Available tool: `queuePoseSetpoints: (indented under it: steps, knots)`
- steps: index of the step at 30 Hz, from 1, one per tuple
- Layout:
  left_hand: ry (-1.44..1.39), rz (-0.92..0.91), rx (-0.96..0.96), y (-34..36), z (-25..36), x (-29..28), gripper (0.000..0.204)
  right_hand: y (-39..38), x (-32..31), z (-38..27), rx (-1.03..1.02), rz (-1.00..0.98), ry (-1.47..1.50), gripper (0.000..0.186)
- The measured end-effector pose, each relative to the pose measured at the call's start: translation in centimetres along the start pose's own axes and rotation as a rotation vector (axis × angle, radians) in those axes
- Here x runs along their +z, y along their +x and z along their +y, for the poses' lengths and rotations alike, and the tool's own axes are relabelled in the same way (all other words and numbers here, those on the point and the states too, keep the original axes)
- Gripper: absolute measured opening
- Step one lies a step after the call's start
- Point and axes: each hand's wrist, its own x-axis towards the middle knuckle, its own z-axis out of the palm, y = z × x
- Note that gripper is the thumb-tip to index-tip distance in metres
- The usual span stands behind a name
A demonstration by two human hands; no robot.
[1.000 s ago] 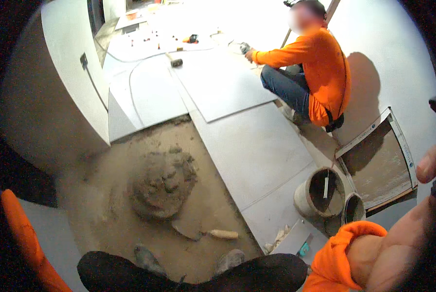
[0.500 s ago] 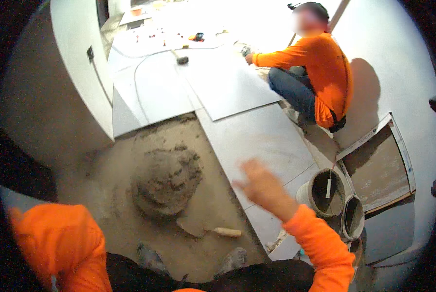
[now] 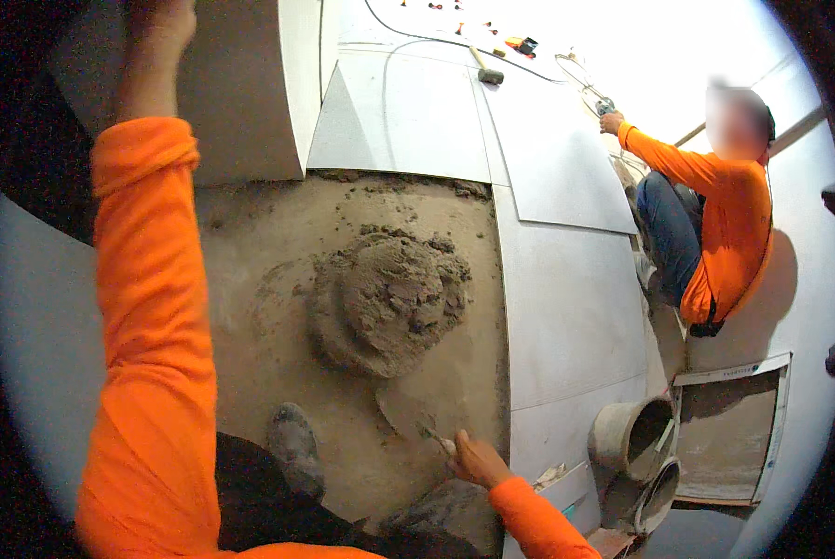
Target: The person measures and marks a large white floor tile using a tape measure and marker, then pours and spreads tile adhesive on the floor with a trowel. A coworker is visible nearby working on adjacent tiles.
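My right hand point(image 3: 478, 462) is closed round the handle of a trowel point(image 3: 404, 414), whose blade lies on the dusty floor. Just beyond the blade sits a heap of wet grey mortar point(image 3: 394, 303). My left arm stretches forward along the left side, and my left hand point(image 3: 161, 26) is up by a brown wall point(image 3: 231, 102). The picture's rim cuts off its fingers, so what it touches is hidden.
Large pale tiles point(image 3: 576, 312) cover the floor ahead and to the right. A rubber mallet point(image 3: 488, 73) lies on them. Two buckets point(image 3: 613, 438) and a framed panel point(image 3: 729, 433) are at the right. A co-worker in orange point(image 3: 734, 233) crouches by the right wall.
My right hand has come down and back and taken hold of the trowel's handle. My left arm has swung up and forward toward the wall. The view has turned.
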Motion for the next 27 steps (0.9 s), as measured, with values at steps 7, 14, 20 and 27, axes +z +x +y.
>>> queuePoseSetpoints:
  steps: [7, 14, 20, 27]
  knots:
    - [0.603, -0.192, -0.231, -5.5, -12.7, 4.4, 0.096, -1.5, -14.5, -9.8, -0.230, 0.491, 0.054, 0.036]
    - [0.767, -0.358, -0.234, -8.6, -16.7, 5.2, 0.107, 12.2, -16.8, -11.3, 0.093, 0.430, -0.308, 0.045]
    - [0.749, -0.384, -0.138, -8.6, -16.4, 4.4, 0.106, 22.9, -18.6, -5.9, 0.159, 0.534, -0.290, 0.053]
    - [0.655, -0.494, -0.113, -8.0, -15.5, 2.8, 0.096, 18.8, -23.5, -6.3, 0.358, 0.324, 0.101, 0.065]
